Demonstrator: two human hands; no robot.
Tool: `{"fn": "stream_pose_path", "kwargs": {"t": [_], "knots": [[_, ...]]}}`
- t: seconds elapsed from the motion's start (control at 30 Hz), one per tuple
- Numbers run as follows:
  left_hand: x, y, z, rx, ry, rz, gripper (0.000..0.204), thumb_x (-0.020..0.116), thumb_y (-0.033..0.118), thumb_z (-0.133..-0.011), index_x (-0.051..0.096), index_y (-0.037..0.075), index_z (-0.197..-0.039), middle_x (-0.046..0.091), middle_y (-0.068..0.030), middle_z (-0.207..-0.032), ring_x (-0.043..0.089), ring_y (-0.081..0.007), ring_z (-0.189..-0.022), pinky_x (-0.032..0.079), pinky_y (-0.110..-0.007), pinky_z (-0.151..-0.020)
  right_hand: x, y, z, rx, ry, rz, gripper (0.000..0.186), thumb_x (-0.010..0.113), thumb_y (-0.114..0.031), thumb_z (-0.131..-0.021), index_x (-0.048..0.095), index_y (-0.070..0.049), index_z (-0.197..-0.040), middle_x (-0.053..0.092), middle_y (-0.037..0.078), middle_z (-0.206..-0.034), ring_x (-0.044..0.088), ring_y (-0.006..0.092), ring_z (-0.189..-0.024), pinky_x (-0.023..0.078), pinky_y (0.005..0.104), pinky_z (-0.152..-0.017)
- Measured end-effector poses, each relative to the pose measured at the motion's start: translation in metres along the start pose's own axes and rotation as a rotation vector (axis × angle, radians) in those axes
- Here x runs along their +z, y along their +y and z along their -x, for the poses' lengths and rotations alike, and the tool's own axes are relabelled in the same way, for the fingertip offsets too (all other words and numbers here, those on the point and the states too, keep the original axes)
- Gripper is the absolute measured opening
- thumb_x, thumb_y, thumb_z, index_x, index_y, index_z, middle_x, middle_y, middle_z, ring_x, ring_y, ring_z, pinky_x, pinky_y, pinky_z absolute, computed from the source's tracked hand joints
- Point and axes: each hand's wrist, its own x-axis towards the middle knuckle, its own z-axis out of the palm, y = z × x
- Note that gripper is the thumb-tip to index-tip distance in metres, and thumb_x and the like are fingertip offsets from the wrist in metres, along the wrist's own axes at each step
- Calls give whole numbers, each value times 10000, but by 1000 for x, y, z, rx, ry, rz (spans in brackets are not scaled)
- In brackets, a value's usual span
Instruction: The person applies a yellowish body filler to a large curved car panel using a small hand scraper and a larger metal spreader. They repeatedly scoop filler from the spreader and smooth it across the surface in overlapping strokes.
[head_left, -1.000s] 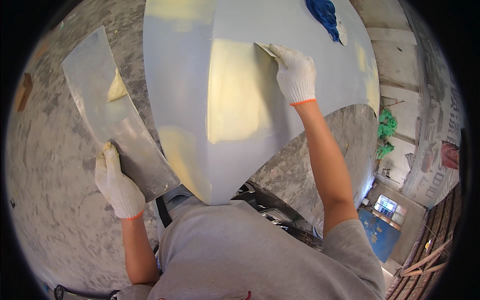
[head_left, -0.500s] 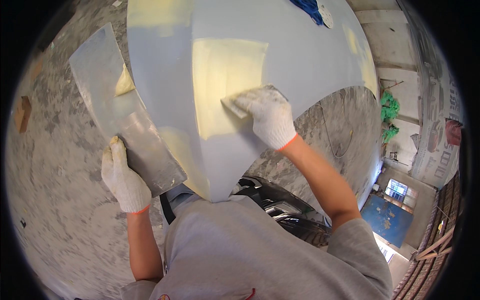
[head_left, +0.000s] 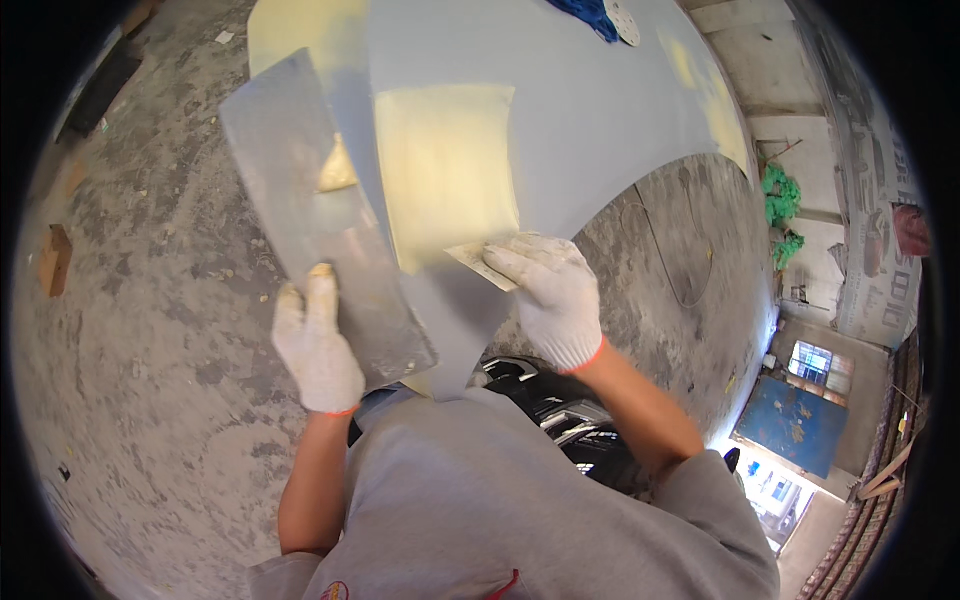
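Observation:
My left hand point(head_left: 318, 345), in a white knit glove, grips a long grey metal plate point(head_left: 280, 140) by its edge. A small heap of pale yellow body filler point(head_left: 338, 168) sits on that plate. In my gloved right hand point(head_left: 558, 300) is a thin putty spreader point(head_left: 482, 266), its edge at the bottom of a squarish yellow filler patch point(head_left: 445, 170). The patch lies on a curved grey car body panel point(head_left: 590, 125) in front of me. The plate overlaps the panel's left part from my view and hides some of it.
A blue cloth point(head_left: 583, 14) and a white holed sanding disc point(head_left: 623, 22) lie on the panel's far part. On the stained concrete floor point(head_left: 170, 330) stands a brown box point(head_left: 54, 260). Shiny black car parts point(head_left: 560, 400) are close to my right side. A blue board point(head_left: 792, 425) is farther right.
My left hand has brought the plate rightward, over the panel's left side. My right hand has moved the spreader down to the patch's lower edge. The view has shifted slightly.

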Motion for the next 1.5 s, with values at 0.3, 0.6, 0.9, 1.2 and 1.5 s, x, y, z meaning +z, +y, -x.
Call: {"fn": "stream_pose_path", "kwargs": {"t": [0.3,0.6,0.9,1.2,1.5], "knots": [[49,11,-18,-24,124,299,496,645,408,-1093,647,-86,-1139,694,-113,-1051,607,-175,-928,517,-344,-851,-22,-60,-32,465,-417,-257,463,747,-116,-942,706,-59,-1399,788,135,-1268,770,296,-1135,594,325,-1011],[-9,32,-53,-44,356,563,454,677,365,-1092,648,-35,-1305,669,-98,-1247,635,-200,-1110,516,-360,-997,62,75,-121,-34,-15,326,320,614,14,-920,753,-104,-1183,781,69,-1209,742,306,-1066,590,430,-890],[-49,-5,-35,-131,462,462,467,689,362,-1074,617,-46,-1291,649,-87,-1207,607,-184,-1062,515,-360,-945,89,80,-156,22,-137,336,371,601,30,-883,775,-128,-1170,781,51,-1187,729,290,-1088,575,427,-917],[-38,-6,-40,-148,343,459,474,694,362,-1081,626,-38,-1325,644,-95,-1305,605,-190,-1177,484,-357,-1055,67,49,-70,-132,-179,198,419,610,8,-851,791,-135,-1201,785,66,-1203,717,286,-1139,527,432,-1041],[-36,-11,-42,-133,291,442,469,684,341,-1087,625,-38,-1356,653,-89,-1299,612,-191,-1167,486,-356,-1046,39,6,22,-115,-376,200,487,663,-69,-802,727,-101,-1284,745,78,-1280,659,283,-1282,503,468,-1103]]}}
